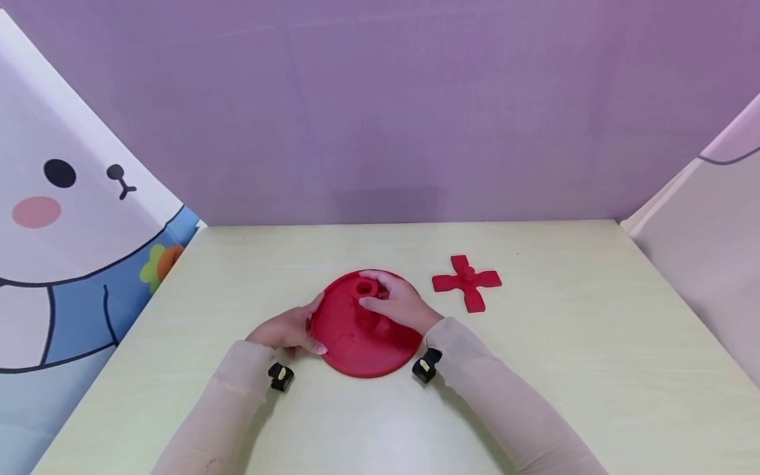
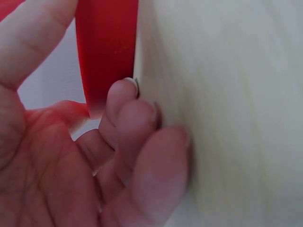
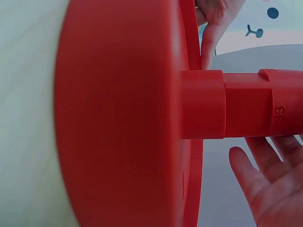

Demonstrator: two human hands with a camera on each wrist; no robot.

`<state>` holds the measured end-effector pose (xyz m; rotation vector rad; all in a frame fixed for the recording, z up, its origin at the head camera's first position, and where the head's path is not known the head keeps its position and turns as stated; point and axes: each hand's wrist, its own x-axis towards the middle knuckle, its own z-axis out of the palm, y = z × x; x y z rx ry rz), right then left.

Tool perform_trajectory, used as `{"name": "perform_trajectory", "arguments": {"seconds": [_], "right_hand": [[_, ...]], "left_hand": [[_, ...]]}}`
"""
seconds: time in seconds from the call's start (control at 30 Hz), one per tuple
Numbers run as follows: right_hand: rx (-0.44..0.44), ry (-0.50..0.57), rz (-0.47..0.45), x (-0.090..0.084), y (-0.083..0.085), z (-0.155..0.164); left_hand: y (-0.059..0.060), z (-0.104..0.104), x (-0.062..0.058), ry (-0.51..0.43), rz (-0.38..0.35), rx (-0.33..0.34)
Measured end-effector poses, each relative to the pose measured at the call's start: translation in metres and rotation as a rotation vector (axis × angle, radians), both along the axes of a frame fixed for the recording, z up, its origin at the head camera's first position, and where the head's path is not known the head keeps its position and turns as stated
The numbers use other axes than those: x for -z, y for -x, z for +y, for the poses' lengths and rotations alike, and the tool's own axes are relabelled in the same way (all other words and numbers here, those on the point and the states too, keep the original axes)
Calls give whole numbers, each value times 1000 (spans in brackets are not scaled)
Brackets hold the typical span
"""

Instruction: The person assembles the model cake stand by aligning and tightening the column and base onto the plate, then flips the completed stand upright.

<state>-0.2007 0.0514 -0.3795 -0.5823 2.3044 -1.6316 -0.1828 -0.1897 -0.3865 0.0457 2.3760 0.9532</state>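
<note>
"How's the red disc handling?"
"It's looking stiff, probably light; it's resting on the counter, left hand gripping its rim, right hand clasping the post, likely the surest hold."

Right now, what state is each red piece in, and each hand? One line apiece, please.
Red disc: lying flat on the table.
Hollow red post: upright on the disc, open at the top; whether it is fixed there, I cannot tell.
Red cross-shaped piece: lying flat, knob up, apart from the disc, untouched.
Left hand: holding the disc's edge.
Right hand: gripping the post near its top.
</note>
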Motion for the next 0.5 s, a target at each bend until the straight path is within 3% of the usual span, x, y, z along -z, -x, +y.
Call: {"name": "perform_trajectory", "arguments": {"seconds": [0.27,0.5], "right_hand": [[80,-53,29,0,-2,-4],[63,-62,26,2,0,-4]], "left_hand": [[-1,0,0,2,1,2],[0,-1,0,6,5,6]]}}
